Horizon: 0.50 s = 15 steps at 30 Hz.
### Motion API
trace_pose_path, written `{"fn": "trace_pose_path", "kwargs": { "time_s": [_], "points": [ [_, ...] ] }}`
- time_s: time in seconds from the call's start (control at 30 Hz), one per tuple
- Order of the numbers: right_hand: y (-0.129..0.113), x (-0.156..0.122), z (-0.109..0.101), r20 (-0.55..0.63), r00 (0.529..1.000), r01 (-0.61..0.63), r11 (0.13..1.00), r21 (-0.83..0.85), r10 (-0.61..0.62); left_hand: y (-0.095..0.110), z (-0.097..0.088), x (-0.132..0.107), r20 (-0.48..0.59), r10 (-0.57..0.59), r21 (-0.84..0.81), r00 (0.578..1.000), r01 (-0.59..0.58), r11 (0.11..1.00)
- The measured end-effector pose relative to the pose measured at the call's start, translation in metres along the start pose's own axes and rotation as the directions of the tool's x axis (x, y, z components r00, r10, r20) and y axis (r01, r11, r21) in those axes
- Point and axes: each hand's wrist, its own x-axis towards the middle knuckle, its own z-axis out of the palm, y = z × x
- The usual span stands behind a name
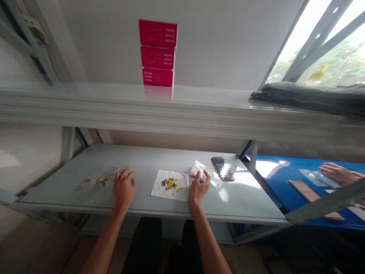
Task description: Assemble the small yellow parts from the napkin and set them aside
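On the grey table a white cloth or paper square (158, 186) lies between my hands. A small heap of yellow and dark brown pieces (171, 184) sits on it, too small to name. My left hand (124, 186) rests to its left, fingers apart, beside a clear bag with yellow and dark pieces (104, 181). Further left lies another clear bag with similar pieces (84, 183). My right hand (199, 186) is at the square's right edge, fingers spread, touching or just over crumpled clear plastic bags (212, 177). I see nothing held in either hand.
A phone-like flat object (224, 168), partly pixelated, lies at the back right. Pink-red boxes (158, 57) are stacked on the shelf (114, 108) above the table. At right, another person's hand (338, 173) rests over a blue table (273, 171). A metal post (253, 156) stands between the tables.
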Motion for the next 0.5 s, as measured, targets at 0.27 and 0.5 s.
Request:
{"fn": "trace_pose_path", "kwargs": {
  "time_s": [0.27, 0.5],
  "points": [
    [-0.012, -0.003, 0.0, 0.029, 0.998, -0.06, 0.998, 0.014, 0.06, -0.031, -0.022, -0.009, 0.008, -0.313, 0.405, 0.95, 0.283, 0.87],
    [-0.008, -0.003, 0.001, 0.088, 0.996, -0.038, 0.999, 0.031, 0.035, -0.027, -0.011, -0.004, 0.032, -0.236, 0.238, 0.971, 0.222, 0.945]
  ]
}}
